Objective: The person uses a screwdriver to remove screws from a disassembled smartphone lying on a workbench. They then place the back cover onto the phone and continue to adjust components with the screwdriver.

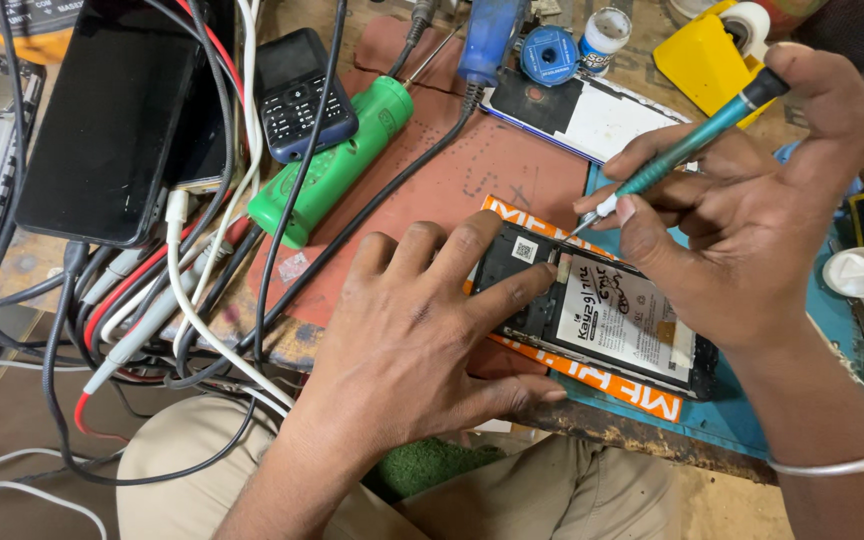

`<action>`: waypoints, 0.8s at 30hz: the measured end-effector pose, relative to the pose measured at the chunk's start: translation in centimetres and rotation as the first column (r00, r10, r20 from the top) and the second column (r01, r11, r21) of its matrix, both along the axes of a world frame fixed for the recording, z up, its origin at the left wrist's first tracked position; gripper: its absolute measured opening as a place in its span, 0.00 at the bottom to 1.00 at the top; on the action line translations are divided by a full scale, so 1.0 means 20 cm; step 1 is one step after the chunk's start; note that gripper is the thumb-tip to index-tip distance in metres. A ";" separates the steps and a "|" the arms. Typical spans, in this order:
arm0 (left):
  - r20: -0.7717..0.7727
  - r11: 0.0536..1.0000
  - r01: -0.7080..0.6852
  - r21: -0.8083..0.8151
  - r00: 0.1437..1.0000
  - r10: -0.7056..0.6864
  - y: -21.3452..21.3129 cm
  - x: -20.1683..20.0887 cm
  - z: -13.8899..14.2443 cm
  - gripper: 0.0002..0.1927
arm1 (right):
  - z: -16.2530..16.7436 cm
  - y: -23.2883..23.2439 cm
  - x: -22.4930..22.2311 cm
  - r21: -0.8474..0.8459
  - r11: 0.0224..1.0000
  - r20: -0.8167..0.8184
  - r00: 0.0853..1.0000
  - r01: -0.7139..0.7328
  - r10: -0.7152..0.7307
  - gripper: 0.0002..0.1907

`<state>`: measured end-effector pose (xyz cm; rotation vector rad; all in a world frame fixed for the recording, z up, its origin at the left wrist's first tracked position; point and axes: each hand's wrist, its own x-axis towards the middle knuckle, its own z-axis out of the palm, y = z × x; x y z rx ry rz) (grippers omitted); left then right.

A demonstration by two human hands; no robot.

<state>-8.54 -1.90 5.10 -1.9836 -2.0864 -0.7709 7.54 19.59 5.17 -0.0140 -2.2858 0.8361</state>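
Seen from the head camera, the opened phone (592,312) lies back-side up on an orange strip (592,375) at the near edge of the workbench (472,170), its white-labelled battery exposed. Its long axis runs diagonally, from the upper end near the middle of the bench down toward the lower right, where the blue mat (832,320) lies under it.

The left hand (422,340) comes up from the lower left, palm down, wrist over the person's knee. Its fingers (472,245) are spread and pressed flat: the index and middle fingertips bear on the upper end of the phone, and the thumb rests along the phone's near long edge.

The right hand (752,230) reaches in from the right, a thin metal bangle on its wrist, hovering over the phone's far side. Thumb, index and middle fingers pinch a teal screwdriver (682,150) near its white tip end; the handle slants up to the right past the knuckles, and the tip points down-left at the phone's upper end.

Beyond the phone, a green cylindrical tool (337,165) lies diagonally, with a keypad phone (302,95) just left of it and a black tablet (112,120) further left among tangled cables (182,290). Right of the phone sits a small white dish (860,272); whether it holds anything cannot be told.
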 end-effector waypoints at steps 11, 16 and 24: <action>0.011 1.000 0.006 0.007 1.000 -0.006 0.00 -0.01 0.00 0.37 | 0.05 -0.02 -0.04 0.059 0.997 0.006 0.999 -0.053 0.053 0.42; 0.013 1.000 0.005 -0.001 1.000 -0.005 0.00 -0.01 0.00 0.37 | 0.07 -0.03 -0.06 0.079 0.991 0.026 0.994 -0.105 0.103 0.42; 0.005 1.000 0.004 0.018 1.000 -0.004 0.00 -0.01 -0.01 0.37 | 0.10 -0.07 -0.06 0.063 0.994 0.057 0.995 -0.086 0.082 0.40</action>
